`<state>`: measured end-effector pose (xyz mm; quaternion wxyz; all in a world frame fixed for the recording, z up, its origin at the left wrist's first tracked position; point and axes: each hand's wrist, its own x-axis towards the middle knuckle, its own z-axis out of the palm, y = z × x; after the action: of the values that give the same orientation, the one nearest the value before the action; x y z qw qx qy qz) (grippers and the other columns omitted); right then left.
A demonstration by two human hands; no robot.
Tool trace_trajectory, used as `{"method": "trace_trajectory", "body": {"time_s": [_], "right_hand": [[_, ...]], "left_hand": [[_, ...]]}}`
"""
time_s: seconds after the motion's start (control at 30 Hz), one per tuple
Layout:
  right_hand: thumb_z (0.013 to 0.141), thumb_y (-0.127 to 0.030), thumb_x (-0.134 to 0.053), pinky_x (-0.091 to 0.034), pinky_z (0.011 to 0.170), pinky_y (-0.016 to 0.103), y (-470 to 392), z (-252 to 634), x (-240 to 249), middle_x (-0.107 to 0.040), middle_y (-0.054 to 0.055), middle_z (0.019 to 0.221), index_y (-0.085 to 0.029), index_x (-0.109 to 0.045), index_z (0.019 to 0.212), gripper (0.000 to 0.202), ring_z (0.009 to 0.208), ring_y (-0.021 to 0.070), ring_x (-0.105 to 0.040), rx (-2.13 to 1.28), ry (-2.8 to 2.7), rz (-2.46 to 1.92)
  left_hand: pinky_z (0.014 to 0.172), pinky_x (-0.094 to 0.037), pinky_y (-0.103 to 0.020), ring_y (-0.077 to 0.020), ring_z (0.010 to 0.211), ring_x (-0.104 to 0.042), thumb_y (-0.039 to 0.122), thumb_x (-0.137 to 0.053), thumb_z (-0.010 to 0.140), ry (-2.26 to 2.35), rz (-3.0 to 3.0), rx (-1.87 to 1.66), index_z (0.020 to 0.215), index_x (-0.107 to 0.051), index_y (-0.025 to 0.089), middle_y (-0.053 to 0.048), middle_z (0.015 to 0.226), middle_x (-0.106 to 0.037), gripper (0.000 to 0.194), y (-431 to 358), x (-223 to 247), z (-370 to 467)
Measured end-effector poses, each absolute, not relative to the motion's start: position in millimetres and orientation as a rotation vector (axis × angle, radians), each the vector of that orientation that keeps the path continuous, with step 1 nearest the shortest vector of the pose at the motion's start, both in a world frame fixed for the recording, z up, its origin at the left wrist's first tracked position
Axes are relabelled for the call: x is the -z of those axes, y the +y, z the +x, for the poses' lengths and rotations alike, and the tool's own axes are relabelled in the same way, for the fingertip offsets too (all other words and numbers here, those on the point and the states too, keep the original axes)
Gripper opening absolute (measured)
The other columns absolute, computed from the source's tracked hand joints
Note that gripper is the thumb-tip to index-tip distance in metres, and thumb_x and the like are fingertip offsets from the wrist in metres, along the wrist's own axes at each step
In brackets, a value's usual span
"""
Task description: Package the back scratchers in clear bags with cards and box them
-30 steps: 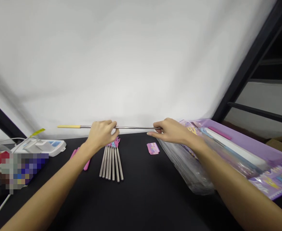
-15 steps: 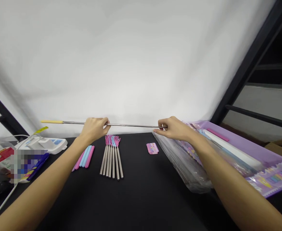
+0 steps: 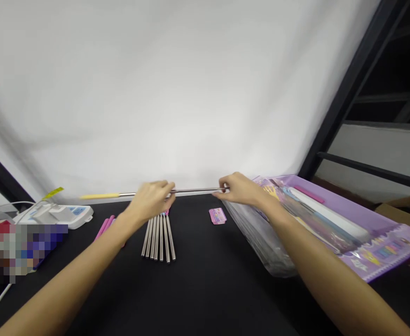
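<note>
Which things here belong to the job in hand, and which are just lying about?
Job, judging by looks:
- yellow-ended rod, held in left hand and right hand
- similar metal rods
- probably pink sticks

Seemingly just lying about:
- power strip
- yellow tag

Held rod: in left hand, right hand.
Loose rods: on desk, left of cards.
Bags: right of cards.

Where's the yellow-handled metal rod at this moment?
In the head view, the yellow-handled metal rod runs sideways through the left hand to the right hand, yellow end leftmost, in front of the white wall.
</note>
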<state>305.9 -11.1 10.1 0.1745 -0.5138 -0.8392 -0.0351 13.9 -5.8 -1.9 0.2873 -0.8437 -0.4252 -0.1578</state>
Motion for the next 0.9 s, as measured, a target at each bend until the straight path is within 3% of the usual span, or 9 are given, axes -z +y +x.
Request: {"method": "trace_trajectory", "body": {"time_s": [0.13, 0.27, 0.43, 0.6, 0.73, 0.9], "right_hand": [[0.08, -0.044, -0.06, -0.032, 0.056, 0.025, -11.0, 328.2, -13.2, -0.06, 0.002, 0.06, -0.019, -0.062, 0.07, 0.028, 0.056, 0.0147, -0.05, 0.176, -2.337, -1.567], [0.08, -0.043, -0.061, -0.033, 0.057, 0.026, -13.8, 293.5, -5.9, -0.064, 0.004, 0.064, -0.019, -0.064, 0.072, 0.025, 0.06, 0.0159, -0.055, 0.159, -2.457, -1.423], [0.083, -0.041, -0.06, -0.033, 0.058, 0.026, -12.9, 282.3, 1.3, -0.064, 0.004, 0.065, -0.019, -0.064, 0.073, 0.025, 0.06, 0.016, -0.056, 0.137, -2.468, -1.416], [0.083, -0.037, -0.059, -0.034, 0.058, 0.026, -10.5, 308.4, -4.1, -0.067, 0.005, 0.069, -0.019, -0.066, 0.076, 0.021, 0.064, 0.0175, -0.059, 0.176, -2.469, -1.488], [0.079, -0.038, -0.064, -0.035, 0.059, 0.027, -9.6, 280.9, 0.5, -0.07, 0.007, 0.075, -0.019, -0.069, 0.083, 0.02, 0.07, 0.0203, -0.063, 0.223, -2.549, -1.46], [0.078, -0.029, -0.062, -0.033, 0.057, 0.027, -12.1, 243.9, 13.2, -0.068, 0.005, 0.069, -0.019, -0.064, 0.072, 0.012, 0.064, 0.0171, -0.06, 0.147, -2.586, -1.346]], "left_hand": [[0.054, -0.033, -0.03, -0.0239, 0.065, -0.066, 0.026, -0.045, 0.088, -1.37, -2.119, 0.419, 0.079, -0.065, 0.019, -0.007, 0.076, -0.072, 0.023, 1.5, 3.3, -7.3], [0.055, -0.035, -0.03, -0.0233, 0.064, -0.066, 0.026, -0.046, 0.086, -1.282, -2.295, 0.417, 0.073, -0.064, 0.018, -0.007, 0.073, -0.07, 0.024, -3.2, 13.7, 22.5], [0.055, -0.033, -0.028, -0.0202, 0.064, -0.065, 0.026, -0.044, 0.091, -1.147, -2.373, 0.454, 0.075, -0.06, 0.019, -0.006, 0.073, -0.068, 0.023, -1.7, 16.2, 32.3], [0.052, -0.031, -0.027, -0.02, 0.057, -0.062, 0.034, -0.039, 0.099, -1.146, -2.458, 0.242, 0.084, -0.055, 0.02, -0.004, 0.068, -0.065, 0.026, 5.7, 19.4, 1.3], [0.053, -0.034, -0.027, -0.021, 0.06, -0.065, 0.035, -0.038, 0.101, -1.134, -2.509, 0.181, 0.091, -0.054, 0.018, -0.005, 0.07, -0.066, 0.025, -3.4, 28.1, 23.4], [0.054, -0.036, -0.028, -0.0215, 0.061, -0.064, 0.028, -0.042, 0.099, -1.088, -2.562, 0.172, 0.093, -0.057, 0.016, -0.007, 0.076, -0.068, 0.021, -11.0, 26.6, 56.8]]}}
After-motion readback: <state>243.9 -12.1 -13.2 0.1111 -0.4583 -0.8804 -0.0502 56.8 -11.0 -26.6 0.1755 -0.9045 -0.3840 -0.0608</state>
